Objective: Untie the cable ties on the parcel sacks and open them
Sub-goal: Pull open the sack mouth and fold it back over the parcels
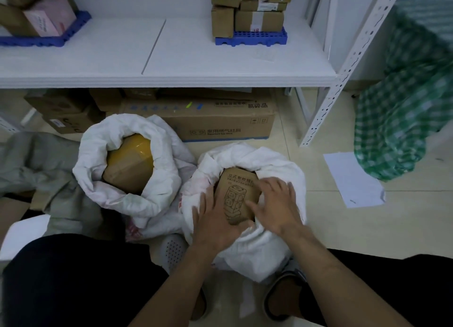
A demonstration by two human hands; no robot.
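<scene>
Parcel sacks sit on the tiled floor just ahead of our knees, two of them side by side and touching. The nearer sack [257,250] stands upright between our feet, its mouth facing up and its white rim rolled down around a brown carton [239,189] printed with a line drawing of a socket tower. The carton's long axis runs away from us, leaning a little toward the shelf. Our left hand [215,225] lies on the carton's near left edge, fingers fairly straight and spread, thumb along the lower corner. Our right hand [277,204] rests on the right rim of the sack where it meets the carton, fingers extended and slightly splayed; whether it pinches the fabric we cannot tell.

The second sack [127,160], left and a little farther, also stands with its mouth open upward, showing a parcel wrapped in yellow tape [131,162]. Beyond both lies a long cardboard box [220,123] under the white shelf [171,64]. A sheet of paper [353,179] lies on the floor to the right, beside a green checked bag [402,113].
</scene>
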